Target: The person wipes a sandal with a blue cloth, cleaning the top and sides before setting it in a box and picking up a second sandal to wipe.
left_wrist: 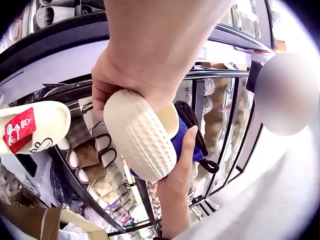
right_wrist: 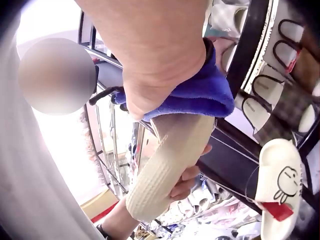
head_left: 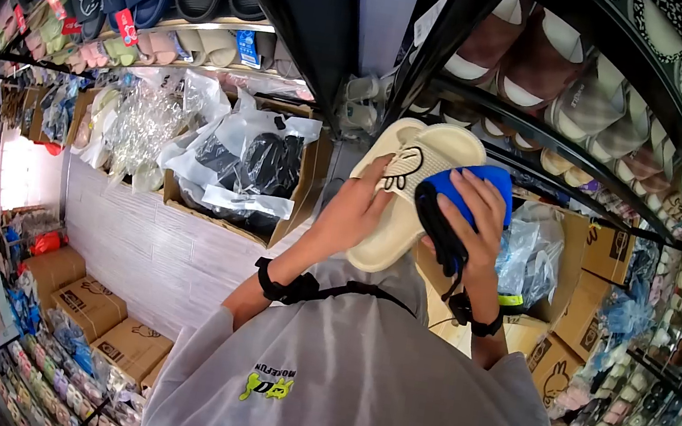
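My left hand (head_left: 356,208) grips a cream slipper (head_left: 391,236) by its side, with the strap's line-drawn rabbit face turned up in the head view. Its ridged, studded outside (left_wrist: 145,137) faces the left wrist view, and left fingertips (right_wrist: 186,184) curl round its edge in the right wrist view. My right hand (head_left: 480,218) holds a blue plush cloth (right_wrist: 200,100) with a black side and a small loop, pressed against the slipper. A second cream slipper (right_wrist: 279,187) with a rabbit print and red tag lies beyond the hands.
Slipper racks (head_left: 566,97) rise at the right and upper left. A carton of bagged black slippers (head_left: 261,163) stands left of the hands; another open carton (head_left: 563,275) stands at right. Several sealed cartons (head_left: 88,306) sit at lower left. Pale floor (head_left: 117,225) shows between.
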{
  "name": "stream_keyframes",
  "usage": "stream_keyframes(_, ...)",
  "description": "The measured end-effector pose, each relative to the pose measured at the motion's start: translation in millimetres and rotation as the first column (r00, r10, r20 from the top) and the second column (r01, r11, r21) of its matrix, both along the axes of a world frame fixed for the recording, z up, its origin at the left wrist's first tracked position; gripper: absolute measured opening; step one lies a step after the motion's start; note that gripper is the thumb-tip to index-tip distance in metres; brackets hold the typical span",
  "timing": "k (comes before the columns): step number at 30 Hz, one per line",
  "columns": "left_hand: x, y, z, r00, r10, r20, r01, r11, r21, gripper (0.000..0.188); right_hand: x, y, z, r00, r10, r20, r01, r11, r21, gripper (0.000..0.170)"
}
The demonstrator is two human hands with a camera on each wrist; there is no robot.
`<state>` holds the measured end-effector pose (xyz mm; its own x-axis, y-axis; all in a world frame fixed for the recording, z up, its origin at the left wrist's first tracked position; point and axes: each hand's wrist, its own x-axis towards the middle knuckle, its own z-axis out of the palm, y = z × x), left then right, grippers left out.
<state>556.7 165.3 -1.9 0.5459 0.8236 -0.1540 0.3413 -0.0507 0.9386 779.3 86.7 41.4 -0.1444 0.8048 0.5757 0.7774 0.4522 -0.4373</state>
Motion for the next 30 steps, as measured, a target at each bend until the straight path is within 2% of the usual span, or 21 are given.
stream_keyframes(3, -1.6, 1.5, 6.2, 0.996, -0.065, -0.053, 0.065, 0.998, 0.0, 0.058, -0.7, -4.8, 0.3, 0.998, -0.064, 0.001, 0.064, 0.998, 0.023, 0.054)
stream_keyframes(4, -3.3, 2.0, 0.8, 0.995, -0.1, -0.031, 0.101, 0.993, 0.063, 0.059, -2.6, -7.4, -0.3, 0.996, -0.088, 0.017, 0.088, 0.996, 0.012, 0.053)
stream_keyframes(5, -4.3, 3.2, -2.5, 0.993, -0.11, -0.029, 0.112, 0.992, 0.056, 0.059, -5.0, -10.1, -1.5, 0.993, -0.115, 0.032, 0.115, 0.993, 0.002, 0.053)
stream_keyframes(7, -4.1, 12.9, -8.9, 0.975, -0.221, -0.029, 0.219, 0.974, -0.054, 0.06, -9.8, -11.7, -4.0, 0.987, -0.154, 0.046, 0.153, 0.988, 0.013, 0.053)
stream_keyframes(8, -4.0, 14.6, -14.7, 0.968, -0.209, 0.137, 0.195, 0.975, 0.108, 0.06, -14.6, -9.8, -5.5, 0.982, -0.18, 0.058, 0.179, 0.984, 0.025, 0.053)
stream_keyframes(9, -9.2, 13.5, -17.6, 0.967, -0.218, 0.136, 0.206, 0.974, 0.097, 0.06, -20.2, -11.4, -3.3, 0.977, -0.21, 0.041, 0.209, 0.978, 0.012, 0.053)
stream_keyframes(11, -15.3, 22.7, -3.0, 0.95, -0.306, 0.061, 0.311, 0.944, -0.11, 0.061, -29.6, -13.1, -6.0, 0.964, -0.262, 0.044, 0.26, 0.965, 0.033, 0.053)
stream_keyframes(15, -25.1, 33.0, -10.5, 0.921, -0.384, 0.07, 0.389, 0.915, -0.104, 0.06, -45.8, -15.9, -11.2, 0.948, -0.315, 0.047, 0.312, 0.948, 0.059, 0.053)
stream_keyframes(16, -26.9, 35.6, -10.7, 0.917, -0.394, 0.071, 0.399, 0.911, -0.1, 0.06, -49.5, -17.4, -7.1, 0.946, -0.306, 0.11, 0.304, 0.952, 0.038, 0.056)
stream_keyframes(19, -33.4, 38.2, -12.6, 0.912, -0.401, 0.082, 0.409, 0.903, -0.135, 0.061, -62.7, -17.2, -5.0, 0.931, -0.346, 0.12, 0.342, 0.938, 0.049, 0.057)
stream_keyframes(21, -38.5, 38.8, -18.5, 0.915, -0.377, 0.142, 0.385, 0.922, -0.034, 0.061, -72.1, -16.4, -5.3, 0.922, -0.375, 0.093, 0.372, 0.927, 0.047, 0.055)
stream_keyframes(24, -46.8, 47.2, -11.8, 0.903, -0.423, 0.074, 0.429, 0.898, -0.102, 0.062, -83.2, -14.8, -6.2, 0.911, -0.406, 0.07, 0.404, 0.914, 0.039, 0.053)
stream_keyframes(27, -53.7, 49.6, -11.3, 0.909, -0.409, 0.084, 0.413, 0.91, -0.034, 0.059, -91.0, -12.0, -8.0, 0.909, -0.411, 0.074, 0.409, 0.912, 0.039, 0.053)
stream_keyframes(30, -56.5, 53.9, -13.2, 0.908, -0.406, 0.105, 0.414, 0.907, -0.073, 0.059, -98.9, -8.7, -2.4, 0.906, -0.415, 0.077, 0.414, 0.91, 0.025, 0.052)
